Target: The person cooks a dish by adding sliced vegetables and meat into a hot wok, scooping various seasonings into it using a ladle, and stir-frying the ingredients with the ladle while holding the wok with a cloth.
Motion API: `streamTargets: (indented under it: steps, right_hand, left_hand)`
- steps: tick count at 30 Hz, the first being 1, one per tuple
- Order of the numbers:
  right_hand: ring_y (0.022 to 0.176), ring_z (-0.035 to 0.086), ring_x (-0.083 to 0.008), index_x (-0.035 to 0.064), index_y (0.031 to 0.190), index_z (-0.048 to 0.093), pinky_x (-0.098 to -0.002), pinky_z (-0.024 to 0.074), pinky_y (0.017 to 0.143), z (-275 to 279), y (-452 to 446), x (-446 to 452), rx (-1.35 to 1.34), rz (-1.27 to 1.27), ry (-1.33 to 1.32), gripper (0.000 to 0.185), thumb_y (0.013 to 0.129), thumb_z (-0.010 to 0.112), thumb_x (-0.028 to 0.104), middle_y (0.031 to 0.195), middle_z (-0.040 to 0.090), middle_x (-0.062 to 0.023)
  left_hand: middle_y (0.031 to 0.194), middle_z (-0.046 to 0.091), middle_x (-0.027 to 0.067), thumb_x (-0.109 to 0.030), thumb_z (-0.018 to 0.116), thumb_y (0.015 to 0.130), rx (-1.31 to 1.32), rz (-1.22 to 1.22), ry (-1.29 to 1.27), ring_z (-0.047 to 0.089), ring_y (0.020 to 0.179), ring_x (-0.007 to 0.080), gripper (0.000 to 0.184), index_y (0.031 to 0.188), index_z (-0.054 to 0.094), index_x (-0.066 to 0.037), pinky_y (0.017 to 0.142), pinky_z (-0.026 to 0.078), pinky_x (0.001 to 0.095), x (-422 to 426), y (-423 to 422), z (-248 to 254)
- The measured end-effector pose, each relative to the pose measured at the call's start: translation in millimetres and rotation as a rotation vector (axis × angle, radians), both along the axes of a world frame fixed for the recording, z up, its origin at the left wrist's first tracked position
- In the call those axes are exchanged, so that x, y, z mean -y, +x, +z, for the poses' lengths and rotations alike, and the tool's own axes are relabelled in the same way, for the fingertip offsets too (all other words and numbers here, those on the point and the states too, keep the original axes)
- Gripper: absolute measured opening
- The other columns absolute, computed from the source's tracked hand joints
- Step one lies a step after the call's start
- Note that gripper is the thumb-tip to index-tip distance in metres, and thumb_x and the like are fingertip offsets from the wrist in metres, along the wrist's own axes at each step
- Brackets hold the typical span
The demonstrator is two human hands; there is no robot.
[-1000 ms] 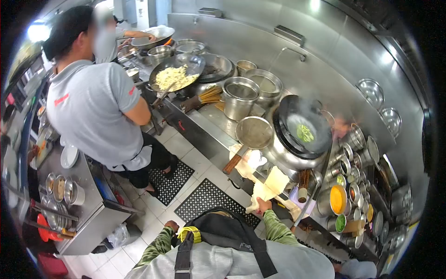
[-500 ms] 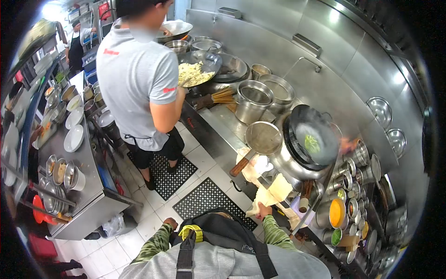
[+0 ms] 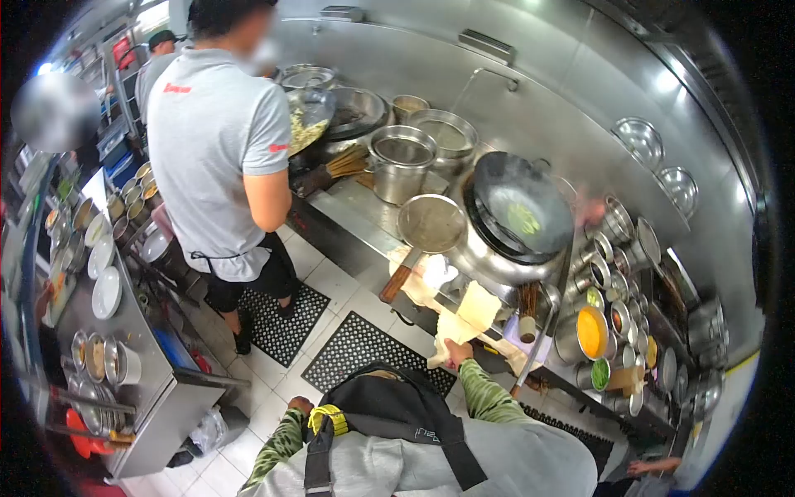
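Observation:
My right hand (image 3: 457,353) is closed on a pale yellow cloth (image 3: 479,306), which lies along the front edge of the stove. My left hand (image 3: 300,404) hangs low beside the black bag on my front, fingers curled, with no object showing in it. Beyond the cloth, a dark wok (image 3: 530,195) sits on the burner with green vegetable pieces (image 3: 523,218) and steam inside. A round strainer (image 3: 431,224) with a wooden handle rests left of the wok. A bamboo brush (image 3: 527,313) stands right of the cloth, near a long-handled metal tool (image 3: 538,344).
Left, a co-worker in a grey shirt (image 3: 219,124) stands by another wok (image 3: 310,116) of yellowish food. Steel pots (image 3: 402,166) stand between the woks. Containers of ingredients, one holding orange liquid (image 3: 591,331), line the right. A counter with white plates (image 3: 106,291) is at far left.
My view has turned to the right, so the stove and co-worker sit further left. The co-worker's wok is now more hidden. A hand shows at lower right. My right hand keeps the cloth.

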State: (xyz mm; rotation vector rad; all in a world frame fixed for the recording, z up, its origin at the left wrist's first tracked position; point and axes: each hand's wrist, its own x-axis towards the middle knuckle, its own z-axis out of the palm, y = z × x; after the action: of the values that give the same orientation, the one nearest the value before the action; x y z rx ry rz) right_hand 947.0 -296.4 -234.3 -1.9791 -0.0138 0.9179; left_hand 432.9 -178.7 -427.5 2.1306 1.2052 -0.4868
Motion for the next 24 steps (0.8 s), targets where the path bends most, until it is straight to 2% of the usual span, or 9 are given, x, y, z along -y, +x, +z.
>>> streamTargets:
  steps: [5, 7, 9, 13, 15, 17, 19, 22, 24]
  right_hand:
    - [0.038, 0.046, -0.0172, -0.0021, 0.091, 0.059, -0.0338, 0.0416, 0.035, 13.6, -6.7, -1.9, 0.001, -0.002, -0.024, 0.031, 0.084, 0.069, 0.026, 0.065, 0.059, -0.0112]
    - [0.039, 0.048, -0.0186, -0.002, 0.089, 0.06, -0.0348, 0.0418, 0.035, 7.3, -6.4, -2.3, -0.008, -0.022, 0.025, 0.033, 0.083, 0.069, 0.029, 0.064, 0.059, -0.0124]
    - [0.04, 0.05, -0.0218, -0.0092, 0.098, 0.052, -0.0352, 0.0419, 0.035, 4.9, -3.1, 0.9, -0.037, 0.021, 0.053, 0.048, 0.079, 0.073, 0.029, 0.063, 0.056, -0.014]
    - [0.038, 0.048, -0.018, 0.002, 0.098, 0.062, -0.0313, 0.0348, 0.031, 5.3, -8.5, 5.2, -0.078, 0.007, 0.183, 0.029, 0.084, 0.069, 0.026, 0.068, 0.061, -0.0084]
    - [0.035, 0.049, -0.0209, 0.0041, 0.1, 0.065, -0.0352, 0.0373, 0.031, -6.7, -1.8, 5.3, -0.05, 0.153, 0.227, 0.035, 0.084, 0.067, 0.035, 0.063, 0.061, -0.0099]
    - [0.035, 0.046, -0.0202, 0.0056, 0.1, 0.064, -0.0341, 0.0344, 0.031, -15.0, 0.1, 5.5, -0.118, 0.123, 0.301, 0.03, 0.085, 0.066, 0.032, 0.063, 0.06, -0.0093]
    - [0.036, 0.035, -0.0152, 0.0062, 0.093, 0.053, -0.0306, 0.0272, 0.032, -15.8, 4.2, 3.5, -0.198, 0.06, 0.227, 0.028, 0.085, 0.067, 0.029, 0.061, 0.044, -0.0051]
    - [0.038, 0.035, -0.016, 0.0041, 0.095, 0.051, -0.0307, 0.0276, 0.033, -3.0, 1.9, -0.5, -0.179, 0.021, 0.056, 0.032, 0.086, 0.068, 0.029, 0.063, 0.045, -0.0062]
    - [0.04, 0.036, -0.017, 0.0038, 0.098, 0.05, -0.0306, 0.0281, 0.034, -31.5, 21.2, 5.0, -0.213, 0.029, 0.049, 0.034, 0.086, 0.068, 0.03, 0.067, 0.048, -0.0081]
  left_hand:
    - [0.107, 0.069, 0.0124, -0.034, 0.062, 0.075, 0.08, 0.492, -0.104, 0.064, 0.103, 0.0303, 0.033, 0.096, 0.074, -0.012, 0.091, 0.05, 0.0374, 9.1, 0.0, 8.8]
    - [0.1, 0.071, 0.0108, -0.03, 0.057, 0.077, 0.146, 0.424, -0.322, 0.066, 0.097, 0.0283, 0.029, 0.088, 0.075, -0.011, 0.088, 0.051, 0.037, -5.4, -9.5, 2.5]
    - [0.094, 0.071, 0.0111, -0.029, 0.055, 0.077, 0.051, 0.398, -0.268, 0.067, 0.092, 0.0285, 0.028, 0.085, 0.075, -0.011, 0.087, 0.052, 0.0374, -0.4, -4.6, 31.9]
    - [0.101, 0.069, 0.0181, -0.029, 0.057, 0.078, 0.028, 0.219, -0.035, 0.066, 0.096, 0.033, 0.032, 0.092, 0.074, -0.005, 0.085, 0.052, 0.0403, 13.0, 1.8, 53.8]
    - [0.103, 0.068, 0.0194, -0.03, 0.059, 0.079, -0.086, 0.412, -0.22, 0.065, 0.097, 0.0335, 0.033, 0.095, 0.073, -0.005, 0.085, 0.052, 0.042, 12.1, 8.6, 54.2]
    - [0.097, 0.069, 0.0209, -0.031, 0.052, 0.082, -0.063, 0.369, -0.171, 0.065, 0.094, 0.037, 0.036, 0.089, 0.072, -0.003, 0.083, 0.051, 0.0443, 14.1, 10.4, 56.1]
    - [0.096, 0.068, 0.0214, -0.029, 0.05, 0.083, -0.114, 0.259, -0.195, 0.065, 0.094, 0.037, 0.035, 0.089, 0.072, -0.003, 0.082, 0.051, 0.0452, 7.8, 16.3, 74.0]
    - [0.105, 0.067, 0.0193, -0.031, 0.051, 0.086, -0.102, 0.357, -0.225, 0.064, 0.094, 0.0338, 0.036, 0.093, 0.071, -0.003, 0.083, 0.051, 0.0443, 9.3, 17.9, 56.8]
    - [0.105, 0.067, 0.0185, -0.031, 0.051, 0.087, -0.108, 0.387, -0.248, 0.064, 0.093, 0.0326, 0.035, 0.095, 0.071, -0.003, 0.083, 0.051, 0.0438, 9.3, 19.2, 65.1]
